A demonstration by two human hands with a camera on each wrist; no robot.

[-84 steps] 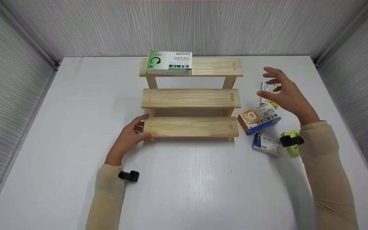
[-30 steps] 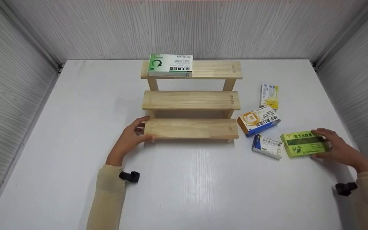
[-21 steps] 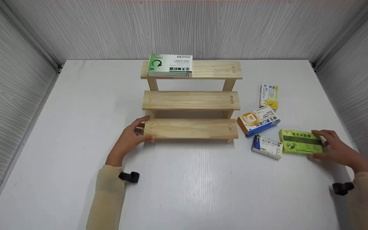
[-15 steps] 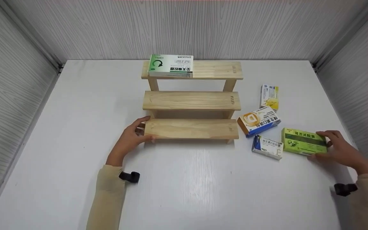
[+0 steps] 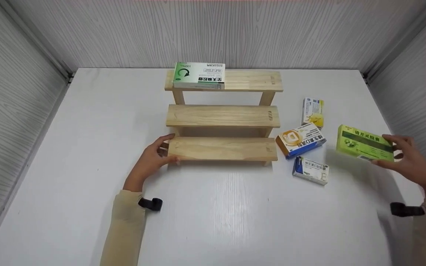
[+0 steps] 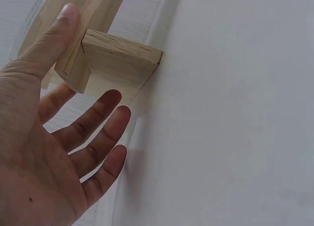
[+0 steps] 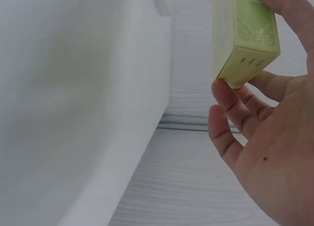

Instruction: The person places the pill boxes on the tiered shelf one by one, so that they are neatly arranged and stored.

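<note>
My right hand (image 5: 409, 157) holds a green medicine box (image 5: 365, 143) by its right end, thumb at the near edge and fingers at the far one. The box is raised and tilted, with a shadow on the table below it. In the right wrist view the box's end face (image 7: 252, 64) shows between thumb and fingers. My left hand (image 5: 153, 157) grips the left end of the lowest step of a three-step wooden stand (image 5: 222, 147). In the left wrist view its thumb lies along the step's edge, and several fingers (image 6: 105, 123) extend free below.
A green-and-white medicine box (image 5: 199, 75) lies on the top step, at the left. Right of the stand lie a yellow-and-white box (image 5: 313, 112), an orange-and-blue vitamin D box (image 5: 301, 140) and a white-and-blue box (image 5: 311, 170). Grey wood-grain walls (image 5: 220, 33) enclose the white table (image 5: 213, 221).
My right hand moved from above the boxes to the green box, took hold of it, and lifted it off the table. My left hand stayed at the stand's lowest step.
</note>
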